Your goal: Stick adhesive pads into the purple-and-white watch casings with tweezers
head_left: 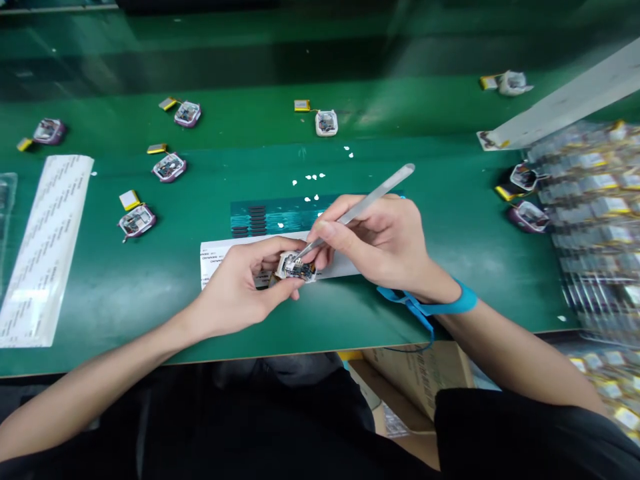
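Note:
Between the fingers and thumb of my left hand point(245, 283) is a small white device housing point(296, 268) with its circuit board exposed. My right hand point(380, 237) is closed around metal tweezers point(373, 197), their tips resting at or just over the board. Fingers of the right hand also come close to the housing's right edge; whether they touch it I cannot tell. Under both hands lies a printed white sheet point(213, 257). Just behind it is a teal sheet point(273, 217) with rows of small dark strips.
Open housings with yellow-edged batteries lie about the green table point(225, 333), including a white one point(327, 123) and a purple one point(137, 220). Small white stickers point(313, 177) are scattered behind my hands. Stacked trays point(597, 220) stand right. A blue wrist strap point(450, 300) trails a cord.

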The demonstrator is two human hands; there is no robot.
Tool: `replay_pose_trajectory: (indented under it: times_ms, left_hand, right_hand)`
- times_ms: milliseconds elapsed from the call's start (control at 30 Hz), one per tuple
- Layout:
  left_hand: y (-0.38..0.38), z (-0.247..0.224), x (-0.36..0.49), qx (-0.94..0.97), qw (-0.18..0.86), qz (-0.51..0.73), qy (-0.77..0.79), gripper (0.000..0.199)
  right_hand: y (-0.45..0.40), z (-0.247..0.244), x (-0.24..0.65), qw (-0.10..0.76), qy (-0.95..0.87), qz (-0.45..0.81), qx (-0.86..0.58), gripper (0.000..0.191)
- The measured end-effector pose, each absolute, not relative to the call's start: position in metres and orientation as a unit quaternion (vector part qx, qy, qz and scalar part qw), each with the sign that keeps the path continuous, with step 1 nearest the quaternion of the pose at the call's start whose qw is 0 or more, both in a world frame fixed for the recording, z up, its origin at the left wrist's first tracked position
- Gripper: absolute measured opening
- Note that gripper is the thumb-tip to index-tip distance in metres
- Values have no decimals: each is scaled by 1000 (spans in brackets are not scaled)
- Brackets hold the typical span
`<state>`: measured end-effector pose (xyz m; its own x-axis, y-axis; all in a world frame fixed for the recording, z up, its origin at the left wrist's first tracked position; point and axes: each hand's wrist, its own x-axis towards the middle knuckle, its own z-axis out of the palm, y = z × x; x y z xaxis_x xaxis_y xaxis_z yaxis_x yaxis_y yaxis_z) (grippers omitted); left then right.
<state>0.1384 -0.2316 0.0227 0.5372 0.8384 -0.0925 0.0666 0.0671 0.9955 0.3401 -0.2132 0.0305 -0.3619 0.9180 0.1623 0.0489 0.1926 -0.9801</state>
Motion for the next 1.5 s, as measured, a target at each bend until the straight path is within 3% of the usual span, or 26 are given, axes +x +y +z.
replay_pose_trajectory:
  times_ms: [867,1067,1267,1433,1500]
  left_hand:
    - [-234,24,140,593,624,324,393,22]
    - [-233,23,138,620,606,311,390,20]
    - [-228,35,126,726,474,269,419,23]
    - [-208,43,103,798,205,304,478,21]
    - [-202,37,96,797,158,318,488,21]
  right_hand:
    - [-214,32,337,408,-649,499,-403,36]
    - [-217,31,339,414,-705,422,-391,29]
    - [-219,31,345,529,-669,368,-370,18]
    - [-206,23,347,412,-758,310,-399,21]
    - [-199,16,349,361,-795,302,-383,24]
